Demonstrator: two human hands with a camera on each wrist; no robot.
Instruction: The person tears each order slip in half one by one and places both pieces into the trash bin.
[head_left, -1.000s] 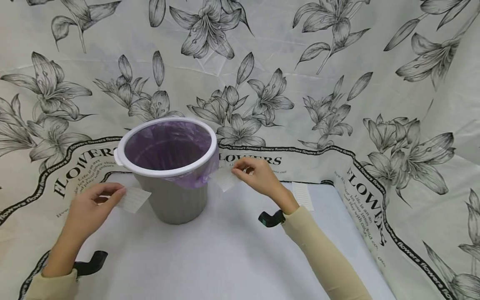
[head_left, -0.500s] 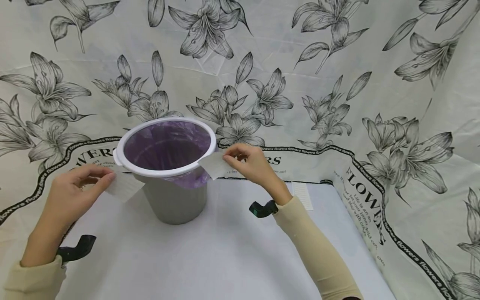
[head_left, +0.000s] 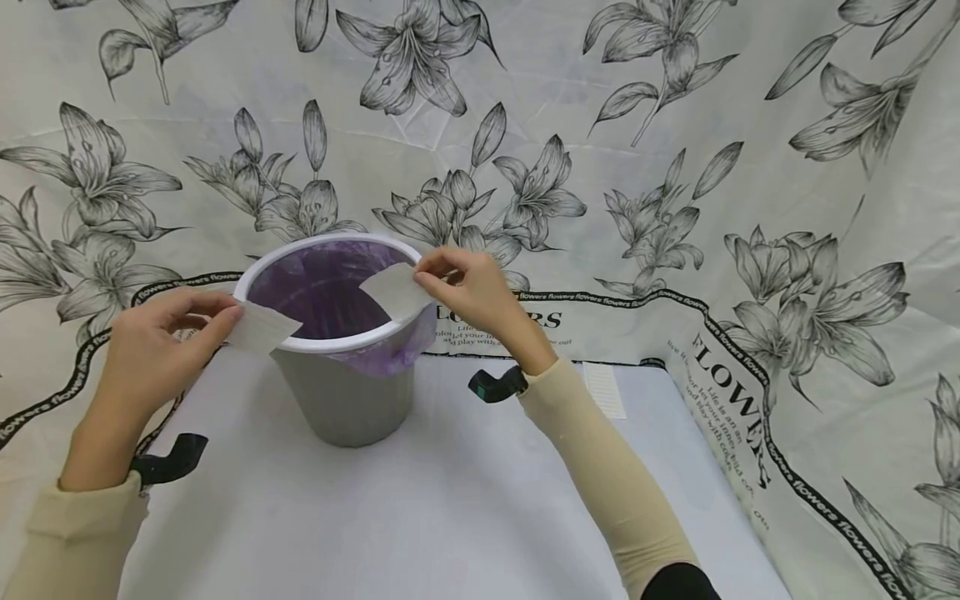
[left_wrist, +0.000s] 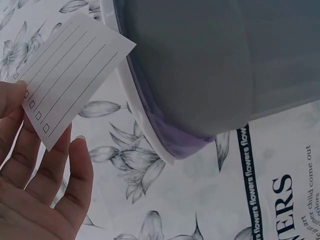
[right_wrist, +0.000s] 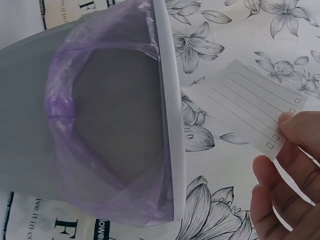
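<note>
A grey trash can (head_left: pixel 345 400) with a white rim and a purple bag liner (head_left: pixel 382 354) stands on the white table. My left hand (head_left: pixel 161 346) pinches a small slip of paper (head_left: pixel 262 327) at the rim's left front. Ruled lines and small checkboxes show on that slip (left_wrist: pixel 75 75) in the left wrist view. With thumb and fingers my right hand (head_left: pixel 476 292) pinches a second lined paper slip (head_left: pixel 395 292), which reaches over the can's right rim. The same slip (right_wrist: pixel 250 107) appears beside the rim in the right wrist view.
Another lined paper (head_left: pixel 604 390) lies on the table (head_left: pixel 450 500) at the back right. A flower-printed cloth (head_left: pixel 525 108) hangs behind and along the sides. Each wrist wears a black camera mount (head_left: pixel 171 461).
Both hands have risen with their paper slips. The right hand moved left, bringing its slip over the can's rim; the left slip is now at the rim's front left.
</note>
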